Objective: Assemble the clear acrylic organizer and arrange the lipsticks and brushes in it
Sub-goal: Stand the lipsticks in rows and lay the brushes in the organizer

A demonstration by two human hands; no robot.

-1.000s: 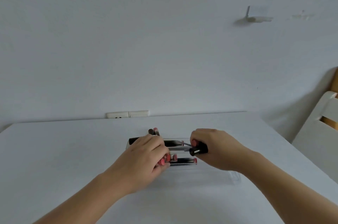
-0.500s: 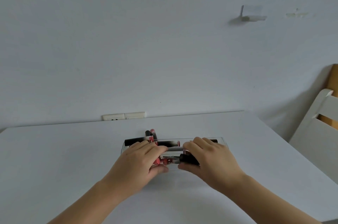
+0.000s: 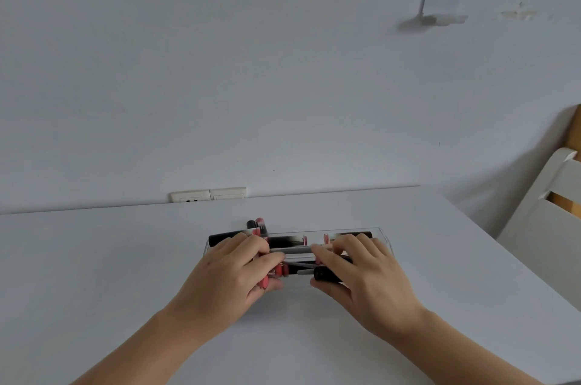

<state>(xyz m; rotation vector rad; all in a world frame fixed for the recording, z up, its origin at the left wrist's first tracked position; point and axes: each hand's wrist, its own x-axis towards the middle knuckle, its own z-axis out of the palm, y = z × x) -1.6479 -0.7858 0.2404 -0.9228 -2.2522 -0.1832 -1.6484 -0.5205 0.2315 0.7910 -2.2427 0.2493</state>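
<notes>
Your left hand (image 3: 234, 271): fingers curled, pinching a pink lipstick (image 3: 263, 281) | your right hand (image 3: 361, 274): fingers curled round a black tube (image 3: 327, 273) | clear organizer (image 3: 385, 238): under both hands, mid-table (image 3: 94, 259), tubes lying inside | two tubes (image 3: 256, 224) at its far-left corner
</notes>
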